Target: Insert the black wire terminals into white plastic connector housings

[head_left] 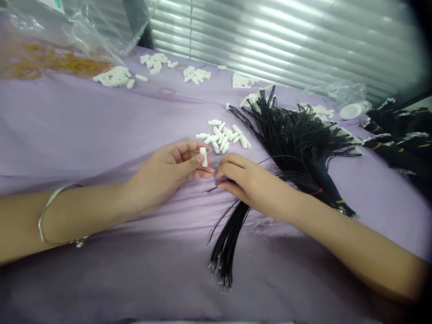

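Observation:
My left hand (pixel 168 168) pinches a small white plastic connector housing (pixel 203 157) between thumb and fingers, holding it upright above the cloth. Close beside it on the right, my right hand (pixel 245 177) is closed on a thin black wire (pixel 211 190). The wire's metal-tipped end sticks out to the left below my fingertips, apart from the housing. A loose bundle of black wires (pixel 232 238) with metal terminals lies under and below my right wrist. Just beyond my fingers is a small heap of white housings (pixel 224 136).
A large pile of black wires (pixel 290 126) with white housings spreads at the right. More housing heaps (pixel 114 77) line the back edge by the blinds (pixel 270 40). Orange rubber bands (pixel 64 63) and a clear plastic bag (pixel 97 27) lie back left on the purple cloth (pixel 67 130).

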### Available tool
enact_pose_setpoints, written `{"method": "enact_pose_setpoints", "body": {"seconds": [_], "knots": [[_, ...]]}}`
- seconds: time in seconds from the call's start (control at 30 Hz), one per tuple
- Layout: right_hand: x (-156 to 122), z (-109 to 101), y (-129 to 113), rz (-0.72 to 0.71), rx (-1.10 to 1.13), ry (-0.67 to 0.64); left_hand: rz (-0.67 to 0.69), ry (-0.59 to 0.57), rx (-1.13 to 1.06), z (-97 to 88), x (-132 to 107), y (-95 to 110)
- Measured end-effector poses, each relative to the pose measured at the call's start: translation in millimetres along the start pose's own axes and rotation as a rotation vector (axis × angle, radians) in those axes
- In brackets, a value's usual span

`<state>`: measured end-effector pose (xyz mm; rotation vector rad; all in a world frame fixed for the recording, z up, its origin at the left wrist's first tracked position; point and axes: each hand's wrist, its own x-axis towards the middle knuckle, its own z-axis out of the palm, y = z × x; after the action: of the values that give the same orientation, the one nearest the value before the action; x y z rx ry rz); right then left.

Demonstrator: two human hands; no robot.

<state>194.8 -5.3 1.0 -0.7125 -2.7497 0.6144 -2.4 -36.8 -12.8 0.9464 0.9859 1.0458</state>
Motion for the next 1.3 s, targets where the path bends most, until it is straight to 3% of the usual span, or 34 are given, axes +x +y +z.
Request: {"method": "enact_pose_setpoints", "body": {"seconds": [0.07,0.2,0.33,0.43,0.57,0.63,0.83,0.9,1.07,1.3], "knots": [[-5,-3,0,-0.009,-0.064,-0.04,-0.014,-0.006,0.005,-0.3,-1,1],[-20,-8,-5,-0.048,-0.409,-0.158,-0.072,-0.068,-0.057,2.6,-6,7],[-32,-9,-10,-0.124,-0.539,-0.142,-0.095,-0.155,-0.103,7.1,-15,9],[-34,-5,-10,-0.138,-0.464,-0.024,-0.155,-0.202,-0.141,8.2,-19,5],[-34,3,-11,0.023,-0.229,0.189,-0.235,-0.171,-0.14,7.4,-17,1],[-34,4,-11,0.06,-0.155,0.152,-0.24,-0.172,-0.147,7.7,-15,2],[-37,-20,-1,-0.087,0.088,-0.218,-0.246,-0.157,-0.174,9.0,-13,6],[-37,-27,2,-0.124,0.074,-0.276,-0.252,-0.17,-0.159,8.4,-13,6],[-36,-27,-1,-0.182,0.021,-0.226,-0.258,-0.179,-0.139,7.0,-12,6],[-35,-22,-18,-0.043,0.093,-0.035,-0.244,-0.207,-0.111,5.1,-12,4]]}}
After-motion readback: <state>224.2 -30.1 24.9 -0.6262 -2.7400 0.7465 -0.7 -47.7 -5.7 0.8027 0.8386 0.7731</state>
